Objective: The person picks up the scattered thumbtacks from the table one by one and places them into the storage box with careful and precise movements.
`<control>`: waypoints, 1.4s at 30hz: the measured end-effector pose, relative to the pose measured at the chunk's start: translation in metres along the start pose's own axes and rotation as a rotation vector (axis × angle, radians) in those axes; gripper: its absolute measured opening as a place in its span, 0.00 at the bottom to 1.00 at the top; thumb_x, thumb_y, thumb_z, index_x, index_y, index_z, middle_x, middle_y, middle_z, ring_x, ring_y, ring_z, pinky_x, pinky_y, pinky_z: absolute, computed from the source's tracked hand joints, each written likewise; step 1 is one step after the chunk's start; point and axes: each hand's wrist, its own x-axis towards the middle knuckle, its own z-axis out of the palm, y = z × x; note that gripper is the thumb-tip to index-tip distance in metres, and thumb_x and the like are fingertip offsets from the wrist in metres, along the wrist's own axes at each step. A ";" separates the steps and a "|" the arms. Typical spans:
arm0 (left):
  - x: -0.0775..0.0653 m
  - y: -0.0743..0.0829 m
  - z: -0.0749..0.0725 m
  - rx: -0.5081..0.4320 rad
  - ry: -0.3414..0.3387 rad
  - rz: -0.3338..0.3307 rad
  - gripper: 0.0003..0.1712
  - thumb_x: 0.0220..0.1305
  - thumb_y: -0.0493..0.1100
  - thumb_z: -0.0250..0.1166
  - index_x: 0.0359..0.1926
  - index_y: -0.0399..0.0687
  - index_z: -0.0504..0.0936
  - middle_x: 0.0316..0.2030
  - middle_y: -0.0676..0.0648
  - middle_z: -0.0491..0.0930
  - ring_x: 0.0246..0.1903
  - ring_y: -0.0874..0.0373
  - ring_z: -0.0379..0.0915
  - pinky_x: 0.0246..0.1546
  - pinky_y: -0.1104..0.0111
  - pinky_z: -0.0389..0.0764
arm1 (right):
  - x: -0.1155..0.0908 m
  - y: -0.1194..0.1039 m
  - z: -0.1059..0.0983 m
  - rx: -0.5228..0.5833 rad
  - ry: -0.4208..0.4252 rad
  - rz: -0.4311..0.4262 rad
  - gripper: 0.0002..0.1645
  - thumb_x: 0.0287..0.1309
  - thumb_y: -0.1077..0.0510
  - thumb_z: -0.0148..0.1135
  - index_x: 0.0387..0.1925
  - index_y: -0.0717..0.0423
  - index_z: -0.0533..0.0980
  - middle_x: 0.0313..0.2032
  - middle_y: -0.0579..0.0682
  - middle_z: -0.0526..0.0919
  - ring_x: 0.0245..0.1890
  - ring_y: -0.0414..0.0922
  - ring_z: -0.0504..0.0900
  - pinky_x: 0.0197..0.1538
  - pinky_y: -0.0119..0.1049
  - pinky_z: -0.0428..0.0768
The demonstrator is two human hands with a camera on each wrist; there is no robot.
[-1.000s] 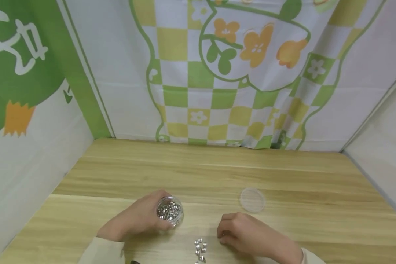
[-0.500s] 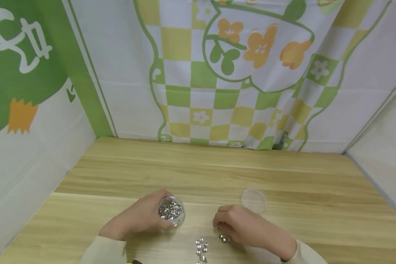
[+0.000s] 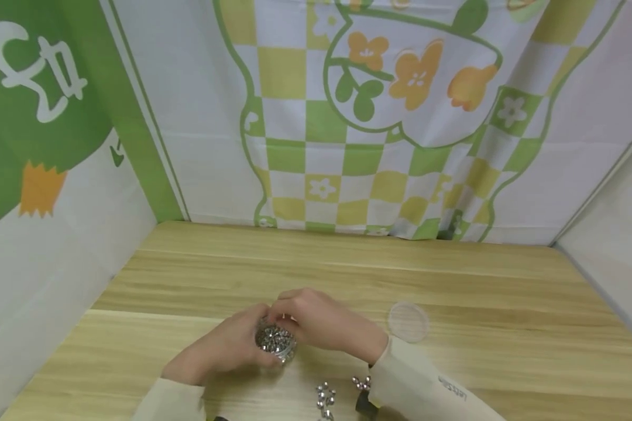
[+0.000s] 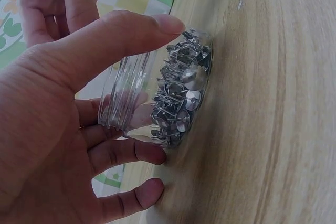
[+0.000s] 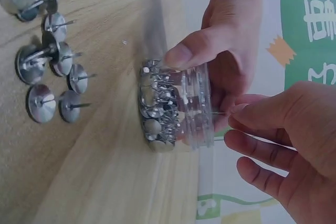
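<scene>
My left hand [image 3: 232, 345] holds a clear plastic jar [image 4: 123, 93] upright on the table, its thumb and fingers on either side of the wall. Silver thumbtacks [image 4: 176, 87] fill the jar's lower part. Right over the open mouth is my right hand [image 3: 316, 318], thumb and forefinger pinched together. A thin pin of a thumbtack [image 5: 219, 113] shows at those fingertips in the right wrist view; its head is hidden by them. Loose thumbtacks [image 3: 325, 397] lie on the wood in front of the jar, several with their pins sticking up in the right wrist view.
A clear round lid [image 3: 408, 321] lies flat to the right of the jar. Another small cluster of thumbtacks [image 3: 362, 383] sits beside the right sleeve [image 3: 421, 380]. A patterned curtain [image 3: 368, 175] hangs along the back of the wooden table [image 3: 216, 257].
My right hand has moved left from the tabletop to the jar's mouth, uncovering the small cluster of thumbtacks. The left hand and jar have stayed in place.
</scene>
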 end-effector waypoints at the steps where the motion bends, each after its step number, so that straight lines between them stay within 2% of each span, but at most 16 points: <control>1: 0.000 0.000 0.000 0.002 -0.002 0.003 0.41 0.35 0.55 0.78 0.50 0.43 0.73 0.42 0.45 0.80 0.42 0.51 0.76 0.49 0.45 0.80 | 0.000 0.001 0.001 -0.003 0.002 -0.001 0.07 0.54 0.67 0.66 0.36 0.56 0.84 0.34 0.47 0.87 0.37 0.38 0.82 0.44 0.29 0.85; 6: 0.000 0.002 0.000 0.007 0.013 0.003 0.41 0.34 0.54 0.79 0.50 0.44 0.74 0.45 0.44 0.81 0.43 0.50 0.76 0.49 0.45 0.80 | -0.017 0.005 -0.001 0.020 0.013 0.028 0.07 0.54 0.67 0.66 0.35 0.56 0.84 0.34 0.47 0.87 0.36 0.38 0.82 0.44 0.29 0.85; 12: -0.001 0.006 -0.003 0.023 0.029 -0.004 0.43 0.32 0.52 0.79 0.52 0.42 0.74 0.46 0.43 0.82 0.44 0.48 0.77 0.50 0.44 0.80 | -0.063 0.007 -0.012 0.105 -0.023 0.120 0.07 0.57 0.68 0.63 0.36 0.57 0.84 0.35 0.46 0.87 0.37 0.35 0.81 0.42 0.31 0.86; 18: -0.002 0.005 -0.005 0.039 0.033 -0.002 0.43 0.33 0.53 0.79 0.53 0.42 0.74 0.47 0.42 0.81 0.46 0.46 0.76 0.51 0.43 0.79 | -0.108 0.005 -0.018 0.140 -0.085 0.168 0.08 0.56 0.68 0.65 0.35 0.53 0.84 0.34 0.43 0.87 0.37 0.32 0.81 0.39 0.28 0.86; 22: -0.002 0.004 -0.005 0.049 0.037 0.012 0.42 0.34 0.53 0.79 0.52 0.42 0.74 0.48 0.42 0.81 0.46 0.45 0.76 0.52 0.43 0.79 | -0.127 0.005 -0.018 0.125 -0.083 0.170 0.09 0.55 0.67 0.66 0.33 0.50 0.84 0.32 0.40 0.86 0.35 0.30 0.80 0.38 0.24 0.85; 26: -0.002 0.004 -0.005 0.053 0.040 0.018 0.42 0.35 0.52 0.78 0.52 0.42 0.74 0.48 0.42 0.80 0.48 0.45 0.75 0.54 0.43 0.78 | -0.136 0.007 -0.016 0.117 -0.069 0.153 0.09 0.54 0.68 0.67 0.31 0.50 0.83 0.30 0.39 0.86 0.33 0.29 0.80 0.38 0.23 0.84; 30: -0.001 0.003 -0.004 0.050 0.039 0.019 0.42 0.35 0.53 0.78 0.53 0.41 0.74 0.49 0.41 0.80 0.48 0.44 0.75 0.54 0.43 0.78 | -0.137 0.009 -0.014 0.118 -0.048 0.126 0.10 0.52 0.69 0.68 0.29 0.50 0.83 0.29 0.39 0.86 0.33 0.29 0.80 0.37 0.22 0.84; 34: -0.001 0.002 -0.001 0.041 0.036 0.016 0.42 0.35 0.53 0.79 0.52 0.42 0.74 0.48 0.41 0.80 0.48 0.45 0.75 0.54 0.43 0.77 | -0.125 0.010 -0.015 0.123 -0.042 0.133 0.11 0.52 0.71 0.66 0.30 0.52 0.83 0.29 0.41 0.86 0.33 0.30 0.80 0.36 0.25 0.85; 37: -0.001 0.002 0.001 0.020 0.030 0.013 0.42 0.34 0.52 0.79 0.52 0.42 0.74 0.48 0.42 0.80 0.48 0.45 0.75 0.54 0.43 0.77 | -0.106 0.012 -0.016 0.136 -0.028 0.127 0.10 0.53 0.72 0.64 0.31 0.55 0.83 0.31 0.44 0.86 0.34 0.32 0.81 0.36 0.28 0.86; 42: 0.000 0.002 0.003 0.008 0.029 0.014 0.41 0.34 0.52 0.79 0.51 0.42 0.74 0.47 0.43 0.81 0.45 0.48 0.76 0.52 0.44 0.78 | -0.060 0.013 -0.012 0.128 0.010 0.088 0.07 0.56 0.69 0.65 0.33 0.55 0.83 0.33 0.45 0.87 0.35 0.33 0.81 0.39 0.33 0.87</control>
